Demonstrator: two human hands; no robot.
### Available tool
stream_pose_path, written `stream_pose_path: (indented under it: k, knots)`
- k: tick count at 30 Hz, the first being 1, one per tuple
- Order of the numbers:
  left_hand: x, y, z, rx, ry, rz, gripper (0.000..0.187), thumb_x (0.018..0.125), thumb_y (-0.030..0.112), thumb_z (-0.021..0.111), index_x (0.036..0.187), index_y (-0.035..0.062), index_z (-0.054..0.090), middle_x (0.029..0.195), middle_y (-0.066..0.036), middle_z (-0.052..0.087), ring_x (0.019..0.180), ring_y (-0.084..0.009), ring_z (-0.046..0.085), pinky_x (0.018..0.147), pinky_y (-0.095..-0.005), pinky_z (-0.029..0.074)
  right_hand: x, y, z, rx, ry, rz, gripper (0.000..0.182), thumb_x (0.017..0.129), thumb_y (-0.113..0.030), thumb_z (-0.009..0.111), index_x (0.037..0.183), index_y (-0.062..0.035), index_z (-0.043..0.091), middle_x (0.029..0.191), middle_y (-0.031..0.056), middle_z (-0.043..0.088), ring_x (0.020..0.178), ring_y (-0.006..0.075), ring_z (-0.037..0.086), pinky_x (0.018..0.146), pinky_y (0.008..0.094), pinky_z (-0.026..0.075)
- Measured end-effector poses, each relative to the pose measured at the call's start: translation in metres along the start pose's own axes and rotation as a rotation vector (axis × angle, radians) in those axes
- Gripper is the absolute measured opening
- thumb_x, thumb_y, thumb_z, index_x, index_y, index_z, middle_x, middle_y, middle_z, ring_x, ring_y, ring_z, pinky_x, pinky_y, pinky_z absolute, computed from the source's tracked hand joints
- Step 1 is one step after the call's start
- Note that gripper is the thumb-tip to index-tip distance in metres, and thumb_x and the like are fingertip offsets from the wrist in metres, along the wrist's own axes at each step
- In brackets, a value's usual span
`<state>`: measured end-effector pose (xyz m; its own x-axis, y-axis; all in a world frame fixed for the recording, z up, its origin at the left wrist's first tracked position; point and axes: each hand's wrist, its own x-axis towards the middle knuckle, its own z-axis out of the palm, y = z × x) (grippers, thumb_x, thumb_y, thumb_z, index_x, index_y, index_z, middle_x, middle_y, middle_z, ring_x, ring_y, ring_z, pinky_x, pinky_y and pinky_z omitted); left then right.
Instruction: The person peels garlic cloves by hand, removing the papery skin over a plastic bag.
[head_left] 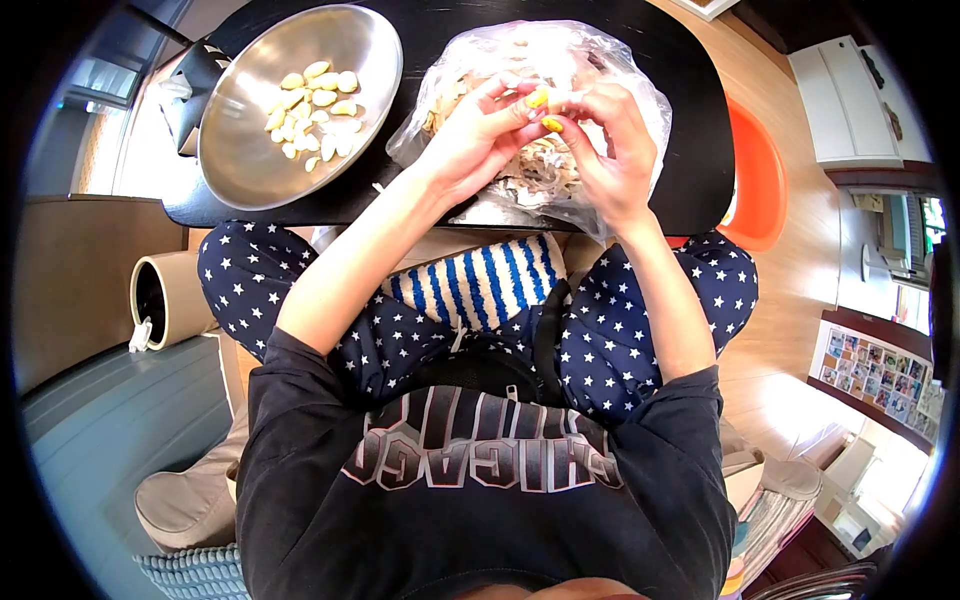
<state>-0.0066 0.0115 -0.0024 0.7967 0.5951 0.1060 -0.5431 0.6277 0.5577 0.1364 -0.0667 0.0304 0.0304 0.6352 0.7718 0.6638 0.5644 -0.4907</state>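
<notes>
Over a clear plastic bag [640, 85] of pale husks and peels, both hands meet with their fingertips nearly touching. My left hand [490, 135] has its thumb and fingers pinched together, on something too small to make out. My right hand [610, 140] is also pinched, its thumb close to the left fingertips; what it grips is hidden. The nails look yellow. To the left, a steel bowl [235, 155] holds several peeled garlic cloves [323, 98].
Both stand on a black table [700, 120]. An orange chair [762, 180] is beyond its right edge. A striped blue and white cloth [480, 283] lies on the lap below the table edge. A beige cylindrical bin [185, 298] is at the left.
</notes>
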Motion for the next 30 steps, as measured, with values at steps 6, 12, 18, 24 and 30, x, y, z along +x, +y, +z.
stream_pose_path:
  k: [6, 12, 18, 24, 30]
  knots:
    - [-0.004, 0.003, 0.013, 0.074, 0.044, 0.028, 0.021, 0.085, 0.007, 0.059, 0.104, 0.0046, 0.051, 0.107, -0.008, 0.053, 0.1, -0.0163, 0.055, 0.087, -0.0274, 0.047, -0.002, -0.005, 0.003, -0.047, 0.075, -0.06, 0.028, 0.067, 0.007, 0.068, 0.091, -0.0039, 0.06, 0.087, 0.0076, 0.058, 0.082, 0.0222, 0.058, 0.069, 0.0287, 0.048]
    - [-0.004, 0.004, 0.018, 0.076, 0.033, 0.039, 0.022, 0.084, 0.007, 0.059, 0.105, 0.0059, 0.051, 0.1, -0.003, 0.055, 0.093, -0.0102, 0.054, 0.082, -0.0233, 0.047, -0.001, -0.006, 0.002, -0.084, 0.061, -0.05, 0.032, 0.067, 0.007, 0.069, 0.096, -0.0041, 0.06, 0.09, 0.0081, 0.057, 0.082, 0.0217, 0.058, 0.068, 0.0281, 0.048]
    - [-0.005, 0.003, 0.021, 0.061, 0.036, 0.045, 0.022, 0.085, 0.007, 0.059, 0.105, 0.0055, 0.05, 0.099, -0.003, 0.055, 0.093, -0.0106, 0.054, 0.082, -0.023, 0.047, -0.002, -0.005, 0.002, -0.045, 0.063, -0.037, 0.032, 0.068, 0.006, 0.069, 0.097, -0.004, 0.061, 0.09, 0.0078, 0.058, 0.081, 0.0203, 0.059, 0.067, 0.0274, 0.048]
    - [-0.005, -0.001, 0.019, 0.061, 0.062, 0.035, 0.022, 0.085, 0.007, 0.057, 0.106, 0.006, 0.049, 0.1, -0.003, 0.055, 0.094, -0.0104, 0.054, 0.083, -0.0233, 0.046, -0.001, -0.007, 0.002, -0.122, 0.117, -0.101, 0.03, 0.066, 0.004, 0.071, 0.093, -0.0036, 0.062, 0.087, 0.0071, 0.058, 0.079, 0.0206, 0.059, 0.066, 0.0274, 0.048]
    - [-0.007, -0.001, 0.024, 0.036, 0.069, 0.028, 0.023, 0.085, 0.007, 0.057, 0.106, 0.0073, 0.049, 0.101, -0.003, 0.054, 0.095, -0.0105, 0.053, 0.086, -0.0244, 0.045, -0.002, -0.003, 0.004, -0.176, 0.175, -0.223, 0.028, 0.064, 0.003, 0.073, 0.09, -0.0025, 0.062, 0.084, 0.0071, 0.058, 0.077, 0.0225, 0.057, 0.065, 0.0285, 0.047]
